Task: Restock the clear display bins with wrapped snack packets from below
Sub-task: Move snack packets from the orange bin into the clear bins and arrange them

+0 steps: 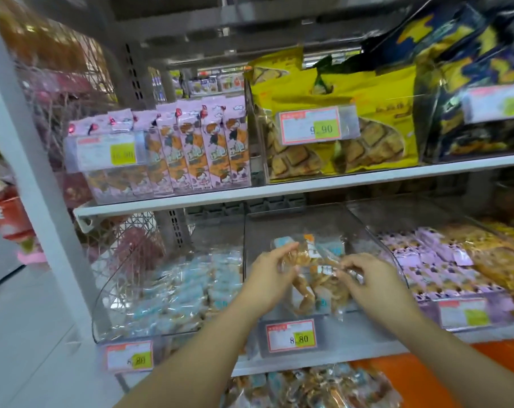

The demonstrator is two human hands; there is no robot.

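Observation:
Both my hands reach into the middle clear display bin [297, 219] on the lower shelf. My left hand [270, 270] grips a bunch of wrapped snack packets [311, 254], brown pastries in clear film with blue and orange labels. My right hand [370, 279] pinches the same bunch from the right side. The bunch hangs over the bin's floor, where a few more packets [305, 301] lie. Below the shelf, at the bottom edge, a heap of similar wrapped packets [317, 390] shows.
The left bin [108, 313] holds blue-labelled packets, the right bin [426, 301] purple and yellow ones. Price tags [291, 335] hang on the bin fronts. The shelf above [167, 206] carries pink cartons and yellow and dark bags. A white upright post [23, 136] stands at left.

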